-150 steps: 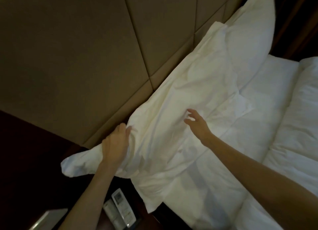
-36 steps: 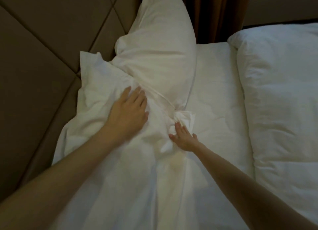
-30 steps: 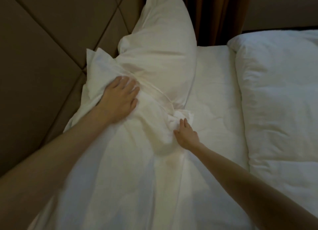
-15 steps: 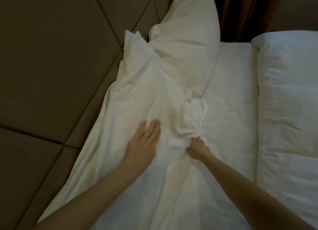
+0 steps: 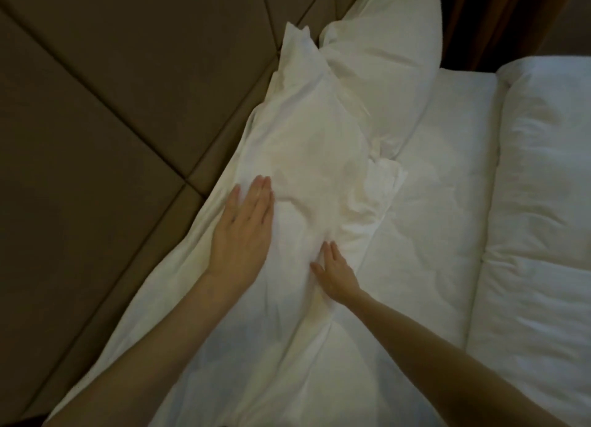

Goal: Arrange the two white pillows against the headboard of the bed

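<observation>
Head view: near pillow (image 5: pixel 307 145) lies lengthwise along headboard (image 5: pixel 128 107); left hand (image 5: pixel 243 231) and right hand (image 5: pixel 334 271) press flat, fingers together; no writing readable.

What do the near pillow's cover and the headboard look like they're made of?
Near pillow: thin white woven fabric, probably cotton, matte; it creases finely and bunches loosely at its corner. Headboard: padded panels in smooth brown covering with recessed seams, perhaps faux leather or tight fabric; the dim light leaves that open.

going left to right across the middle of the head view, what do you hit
headboard → left hand → near pillow → right hand → bed sheet → folded duvet
</observation>
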The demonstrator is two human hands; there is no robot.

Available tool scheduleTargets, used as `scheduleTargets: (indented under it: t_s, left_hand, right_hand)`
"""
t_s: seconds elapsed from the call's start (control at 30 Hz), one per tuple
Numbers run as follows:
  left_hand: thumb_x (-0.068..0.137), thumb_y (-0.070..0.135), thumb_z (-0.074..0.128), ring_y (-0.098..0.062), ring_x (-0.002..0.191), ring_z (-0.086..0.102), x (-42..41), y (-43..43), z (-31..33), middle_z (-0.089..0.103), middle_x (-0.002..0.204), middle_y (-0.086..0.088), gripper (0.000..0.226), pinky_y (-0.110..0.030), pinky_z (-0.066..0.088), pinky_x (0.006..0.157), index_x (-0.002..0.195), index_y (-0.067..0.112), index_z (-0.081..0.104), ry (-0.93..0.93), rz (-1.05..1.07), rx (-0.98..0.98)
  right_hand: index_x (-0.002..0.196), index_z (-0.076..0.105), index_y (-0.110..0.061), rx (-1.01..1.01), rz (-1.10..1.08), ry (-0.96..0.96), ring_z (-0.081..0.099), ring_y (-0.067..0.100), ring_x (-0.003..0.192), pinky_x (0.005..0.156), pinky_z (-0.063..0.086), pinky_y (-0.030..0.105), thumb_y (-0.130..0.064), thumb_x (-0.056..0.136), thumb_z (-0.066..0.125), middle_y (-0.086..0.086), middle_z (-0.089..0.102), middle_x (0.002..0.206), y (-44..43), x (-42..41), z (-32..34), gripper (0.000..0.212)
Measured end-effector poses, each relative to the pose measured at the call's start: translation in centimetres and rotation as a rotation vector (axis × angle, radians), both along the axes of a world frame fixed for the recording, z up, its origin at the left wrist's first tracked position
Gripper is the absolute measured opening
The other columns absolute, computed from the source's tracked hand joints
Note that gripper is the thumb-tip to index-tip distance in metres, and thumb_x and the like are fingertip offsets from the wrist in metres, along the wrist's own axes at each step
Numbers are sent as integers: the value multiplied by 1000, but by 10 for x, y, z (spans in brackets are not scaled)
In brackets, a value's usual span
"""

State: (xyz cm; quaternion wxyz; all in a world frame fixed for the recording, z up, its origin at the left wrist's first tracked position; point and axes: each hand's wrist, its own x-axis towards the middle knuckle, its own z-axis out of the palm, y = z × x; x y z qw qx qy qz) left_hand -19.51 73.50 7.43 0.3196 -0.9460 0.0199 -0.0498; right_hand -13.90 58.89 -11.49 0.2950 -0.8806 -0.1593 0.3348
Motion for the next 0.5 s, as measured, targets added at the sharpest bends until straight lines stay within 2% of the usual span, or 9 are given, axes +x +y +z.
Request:
scheduleTargets:
  t_s: [0.1,0.17,0.23,0.3,0.4,0.5]
  left_hand:
    - [88,12,25,-29,145,21,-42,-20,-17,28,155,-17,58,-48,10,117,145,-1,26,17,-48,-35]
    - [91,19,36,-30,145,18,-70,-29,-32,23,156,-18,60,-48,7,116,146,0,23,131,-25,-67]
    - [89,28,51,-27,142,29,-90,-27,-38,34,152,-16,61,-46,17,116,142,4,36,199,27,-118]
    - [83,30,60,-24,136,41,-103,-17,-39,45,146,-13,59,-46,30,112,136,7,49,173,40,-158]
    - [88,37,52,-26,141,31,-121,4,-33,32,153,-14,64,-46,25,114,144,9,36,100,84,-157]
    - [92,43,41,-27,145,23,-133,15,-21,19,158,-15,67,-50,19,115,149,13,23,49,212,-185]
  right_hand:
    - [153,5,-12,-137,93,82,8,30,149,115,22,50,-47,97,31,11,-5,163,-7,-35,-13,71]
    - [153,2,-12,-217,129,124,5,30,150,116,19,52,-47,97,33,11,-10,162,-15,-52,-17,73]
    - [153,3,-12,-265,138,155,7,31,149,115,19,53,-45,97,35,11,-9,162,-21,-62,-16,72]
    - [150,13,-8,-270,131,163,19,33,145,114,25,53,-42,97,37,14,4,161,-25,-64,-12,68]
    - [141,30,-4,-251,138,137,36,36,135,108,33,50,-38,97,38,17,28,150,-28,-67,2,57]
    - [139,33,-2,-233,161,107,41,35,132,107,36,46,-36,98,39,18,38,144,-31,-69,15,54]
